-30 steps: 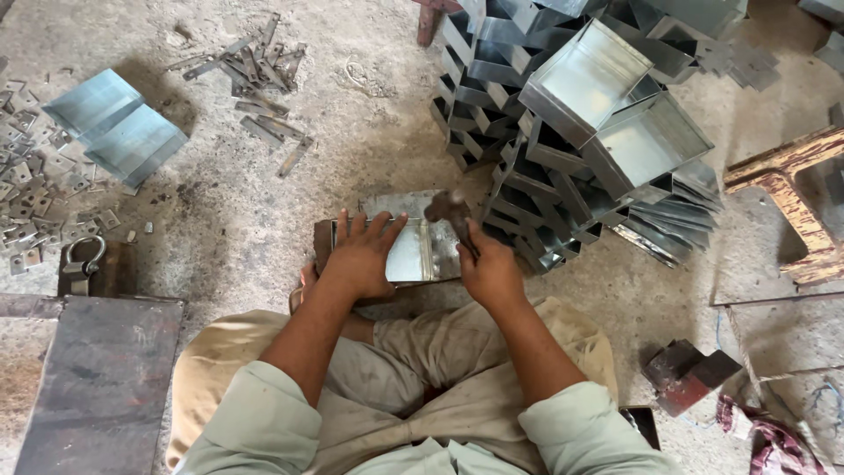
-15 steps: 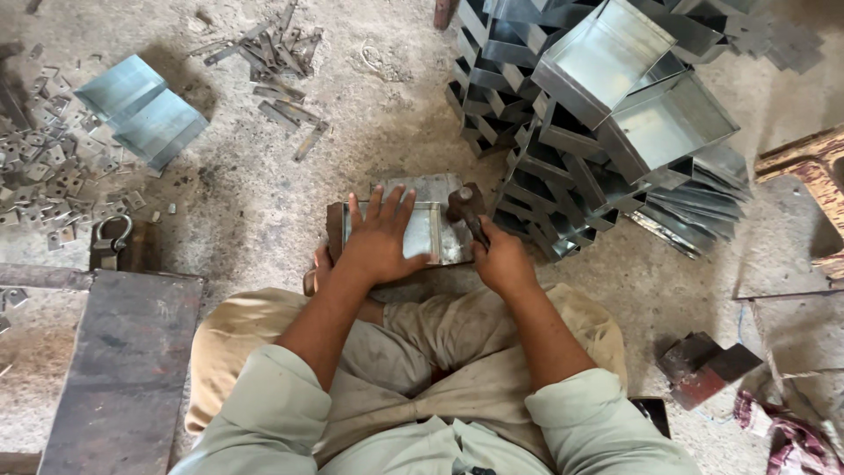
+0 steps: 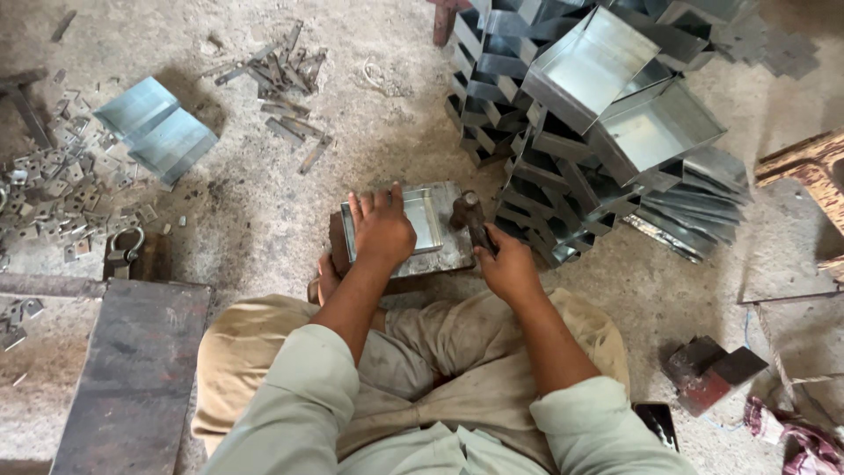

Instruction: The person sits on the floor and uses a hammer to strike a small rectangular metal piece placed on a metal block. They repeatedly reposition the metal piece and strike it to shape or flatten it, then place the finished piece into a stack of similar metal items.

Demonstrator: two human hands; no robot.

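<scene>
A shallow sheet-metal tray (image 3: 420, 220) lies flat on a steel block (image 3: 440, 257) on the ground in front of my knees. My left hand (image 3: 380, 230) presses down on the tray's left half, fingers spread. My right hand (image 3: 503, 262) grips the handle of a hammer (image 3: 468, 215), whose dark head rests at the block's right edge, just beside the tray.
A tall stack of folded sheet-metal boxes (image 3: 607, 123) rises to the right of the block. Two metal pieces (image 3: 154, 127) lie at far left among small scraps (image 3: 53, 189). Metal strips (image 3: 281, 79) lie at the back. A dark steel plate (image 3: 132, 369) sits at my left, bricks (image 3: 708, 371) at my right.
My left hand has flattened onto the tray. The hammer has come down from over the tray to the block's right edge.
</scene>
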